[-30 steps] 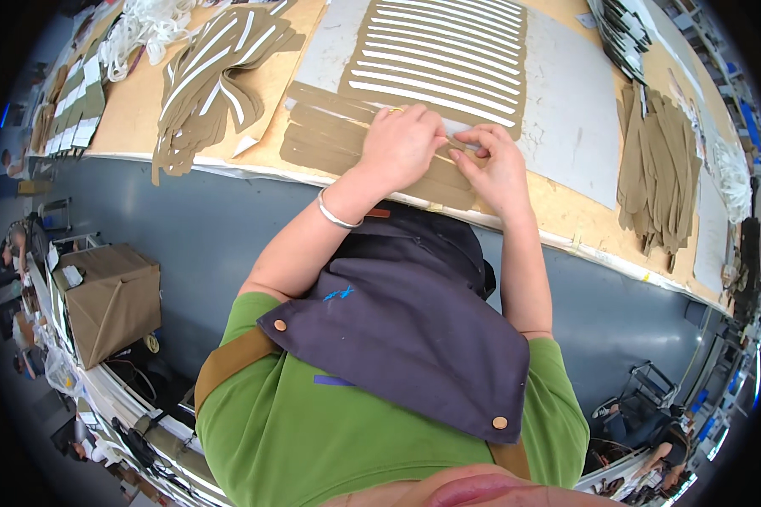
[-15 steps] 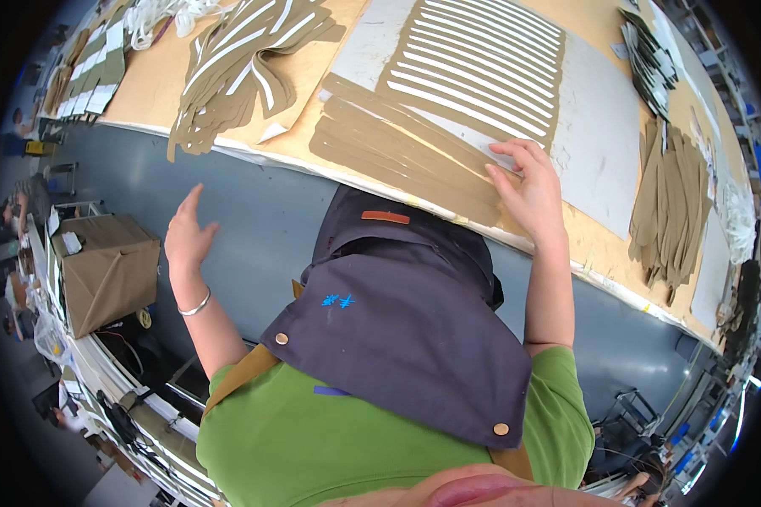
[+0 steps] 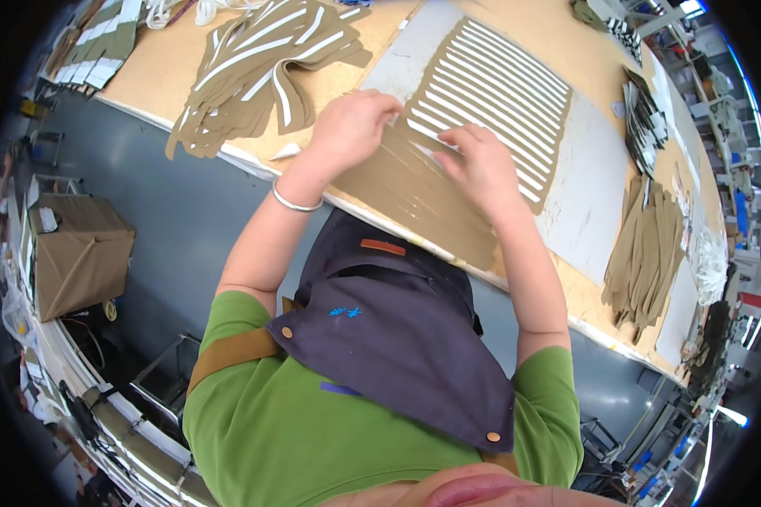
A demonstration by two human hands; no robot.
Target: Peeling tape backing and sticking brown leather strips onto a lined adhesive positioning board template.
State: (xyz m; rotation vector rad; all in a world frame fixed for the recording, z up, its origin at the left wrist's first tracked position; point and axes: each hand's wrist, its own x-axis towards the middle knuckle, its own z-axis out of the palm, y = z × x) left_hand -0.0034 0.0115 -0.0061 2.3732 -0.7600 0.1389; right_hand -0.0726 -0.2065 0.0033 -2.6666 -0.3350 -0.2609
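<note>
Brown fabric strips point(image 3: 406, 190) lie side by side at the table's point(image 3: 152, 80) near edge, below both hands. From the left come a heap of white-striped pieces point(image 3: 258, 80), then the left hand point(image 3: 351, 127), fingers bent; I cannot tell whether it grips anything. The right hand point(image 3: 482, 165) curves above the strips, its hold equally unclear, beside white-barred brown rows point(image 3: 500, 97); farther right hangs a brown bundle point(image 3: 647, 253).

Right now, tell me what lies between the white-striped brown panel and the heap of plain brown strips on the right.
In the head view, mainly a bare stretch of grey board separates the panel from the strips.
</note>
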